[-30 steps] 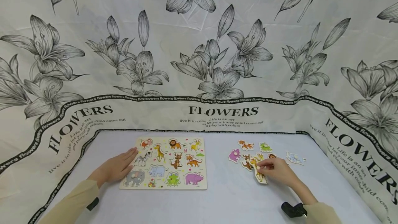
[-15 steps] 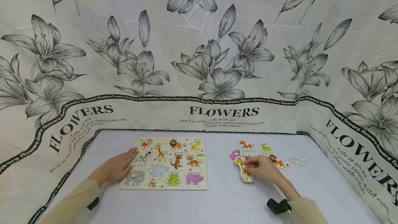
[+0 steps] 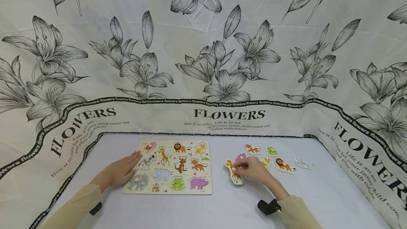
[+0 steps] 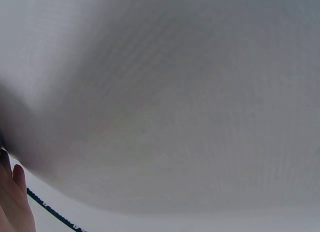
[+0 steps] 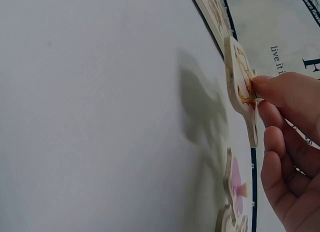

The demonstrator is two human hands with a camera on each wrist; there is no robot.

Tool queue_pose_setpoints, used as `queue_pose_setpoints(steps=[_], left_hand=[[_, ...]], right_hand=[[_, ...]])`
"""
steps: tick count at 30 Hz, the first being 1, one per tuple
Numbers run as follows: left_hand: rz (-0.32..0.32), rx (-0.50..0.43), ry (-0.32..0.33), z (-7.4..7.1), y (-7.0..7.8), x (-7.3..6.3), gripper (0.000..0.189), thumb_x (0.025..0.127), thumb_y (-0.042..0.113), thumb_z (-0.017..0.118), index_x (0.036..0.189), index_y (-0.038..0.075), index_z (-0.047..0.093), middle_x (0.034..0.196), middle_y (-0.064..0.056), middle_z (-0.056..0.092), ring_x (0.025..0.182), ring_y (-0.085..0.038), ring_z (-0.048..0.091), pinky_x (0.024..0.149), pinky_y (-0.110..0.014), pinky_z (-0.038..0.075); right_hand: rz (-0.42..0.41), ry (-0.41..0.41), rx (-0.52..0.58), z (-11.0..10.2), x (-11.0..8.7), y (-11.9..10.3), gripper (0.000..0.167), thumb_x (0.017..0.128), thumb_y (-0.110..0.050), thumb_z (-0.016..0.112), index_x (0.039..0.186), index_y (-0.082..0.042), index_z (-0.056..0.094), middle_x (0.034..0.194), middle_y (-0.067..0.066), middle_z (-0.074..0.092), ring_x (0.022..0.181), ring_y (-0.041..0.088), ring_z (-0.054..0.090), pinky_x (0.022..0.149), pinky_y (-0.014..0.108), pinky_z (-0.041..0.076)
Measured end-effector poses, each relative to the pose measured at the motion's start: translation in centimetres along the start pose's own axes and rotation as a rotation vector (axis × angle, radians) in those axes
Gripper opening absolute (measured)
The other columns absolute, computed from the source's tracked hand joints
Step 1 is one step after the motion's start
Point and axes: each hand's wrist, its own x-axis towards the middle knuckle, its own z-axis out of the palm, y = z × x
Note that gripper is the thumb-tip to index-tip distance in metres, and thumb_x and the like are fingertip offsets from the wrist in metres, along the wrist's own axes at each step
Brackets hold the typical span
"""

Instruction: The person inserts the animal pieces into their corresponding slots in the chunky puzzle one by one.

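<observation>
A giraffe puzzle piece [image 3: 234,175] is pinched between thumb and fingers of my right hand [image 3: 252,170]. In the right wrist view the giraffe piece [image 5: 241,90] hangs above the white cloth, its shadow below. At left lies the wooden animal puzzle board [image 3: 171,191], with pictures such as a giraffe, lion, frog and hippo. My left hand [image 3: 119,170] rests with straight fingers on the board's left edge. Only part of the left hand [image 4: 17,202] shows at the corner of the left wrist view. The purple hippo piece [image 3: 240,156] is partly hidden behind my right hand.
Loose pieces lie on the right of the table: a tiger piece [image 3: 252,148], a frog piece [image 3: 272,151], a lion piece [image 3: 283,165], a yellow antlered piece [image 3: 266,162] and a pale blue piece [image 3: 303,162]. Behind the table hangs a flower-printed cloth [image 3: 229,116].
My right hand has carried the giraffe piece leftward, away from the loose pieces and closer to the board. The lion piece has come into full sight. My left hand has stayed still.
</observation>
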Motion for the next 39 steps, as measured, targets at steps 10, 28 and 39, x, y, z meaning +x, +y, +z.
queue_pose_setpoints(steps=[10,28,39], left_hand=[[-0.007,0.009,0.005,0.4,-0.2,0.0,0.056,0.1,0.028,0.043,0.145,-0.005,0.035,0.153,-0.022,0.032,0.14,-0.039,0.034,0.113,-0.048,0.036],[0.014,0.006,0.023,0.0,-0.1,-0.1,0.054,0.099,0.025,0.045,0.143,-0.007,0.038,0.152,-0.023,0.035,0.138,-0.04,0.037,0.111,-0.048,0.038],[0.002,-0.001,0.017,0.3,-0.2,0.0,0.055,0.1,0.026,0.044,0.144,-0.006,0.037,0.152,-0.023,0.034,0.139,-0.04,0.036,0.112,-0.048,0.037]], right_hand=[[-0.02,-0.042,0.035,2.0,2.0,-1.8,0.016,0.08,-0.021,0.077,0.093,-0.012,0.077,0.083,-0.003,0.072,0.062,0.002,0.049,0.054,0.017,0.043],[-0.06,-0.101,0.076,4.5,5.3,-4.7,0.015,0.079,-0.016,0.077,0.092,-0.01,0.077,0.086,0.001,0.074,0.063,0.002,0.052,0.057,0.016,0.046],[-0.065,-0.134,0.095,5.5,7.4,-5.9,0.016,0.081,-0.018,0.076,0.094,-0.01,0.077,0.088,0.001,0.074,0.067,0.003,0.055,0.06,0.016,0.047]])
